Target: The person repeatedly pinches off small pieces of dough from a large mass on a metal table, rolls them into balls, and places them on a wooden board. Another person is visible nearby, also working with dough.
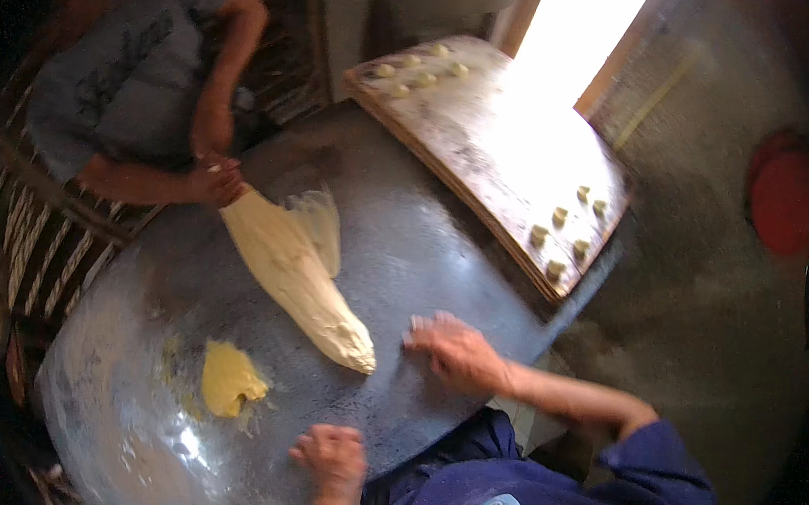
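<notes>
My right hand [458, 353] rests low over the dark metal tabletop [405, 243], fingers partly bent and apart, holding nothing. It is just right of the near end of a long roll of pale dough [283, 268] and does not touch it. Closer to the table's near edge, my left hand [332, 456] has loosely curled fingers with the thumb apart and no visible object in it. A co-worker's hands [216, 181] grip the dough's far end. Beside the roll spreads a thin, see-through sheet [318, 229], apparently dough. A soft yellow smear [230, 381] lies left of my hands.
At the back right, a floured wooden board [468, 118] bears several small dough pieces [558, 239] in two groups. The co-worker [138, 70] stands across the table, near slatted racks [27, 220]. A red round object [786, 197] is at far right, by the floor.
</notes>
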The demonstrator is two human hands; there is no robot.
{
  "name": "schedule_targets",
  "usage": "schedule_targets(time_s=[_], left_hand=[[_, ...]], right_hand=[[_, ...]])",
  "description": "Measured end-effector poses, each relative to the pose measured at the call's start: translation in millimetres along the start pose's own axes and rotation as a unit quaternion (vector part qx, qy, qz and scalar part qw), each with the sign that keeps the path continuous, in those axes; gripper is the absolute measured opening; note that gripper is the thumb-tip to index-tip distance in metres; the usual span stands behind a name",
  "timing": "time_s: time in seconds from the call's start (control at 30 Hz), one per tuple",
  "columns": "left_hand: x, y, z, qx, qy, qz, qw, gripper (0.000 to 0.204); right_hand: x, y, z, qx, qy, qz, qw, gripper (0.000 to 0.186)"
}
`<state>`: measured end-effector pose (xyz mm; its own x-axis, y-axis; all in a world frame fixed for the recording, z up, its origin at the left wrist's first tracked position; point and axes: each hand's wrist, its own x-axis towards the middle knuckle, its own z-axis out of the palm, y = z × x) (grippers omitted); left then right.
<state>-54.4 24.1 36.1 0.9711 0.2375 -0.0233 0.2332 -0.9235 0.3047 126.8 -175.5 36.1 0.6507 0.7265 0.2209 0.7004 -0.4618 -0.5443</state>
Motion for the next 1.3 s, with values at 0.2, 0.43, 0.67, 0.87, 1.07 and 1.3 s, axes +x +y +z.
schedule_targets(time_s=[0.2,0.43,0.67,0.87,1.07,1.3], left_hand=[[25,18,1,-0.033,0.103,0.055,0.993,0.010],[45,43,-4,-0.480,0.136,-0.122,0.858,0.040],[23,92,-22,-0.657,0.264,-0.152,0.689,0.039],[-35,47,5,0.025,0.129,0.162,0.978,0.020],[-1,75,15,0.003,0.079,0.021,0.997,0.015],[14,41,6,0.013,0.067,0.013,0.998,0.017]], right_hand=[[4,10,4,-0.095,0.027,-0.088,0.991,0.022],[5,-16,5,0.200,0.199,0.058,0.958,0.011],[4,-13,6,-0.017,0.215,0.012,0.976,0.030],[-71,26,-34,-0.131,0.028,-0.157,0.978,0.029],[-56,-18,6,0.065,-0.003,-0.055,0.996,0.047],[-22,5,-12,-0.098,-0.029,0.000,0.995,0.048]])
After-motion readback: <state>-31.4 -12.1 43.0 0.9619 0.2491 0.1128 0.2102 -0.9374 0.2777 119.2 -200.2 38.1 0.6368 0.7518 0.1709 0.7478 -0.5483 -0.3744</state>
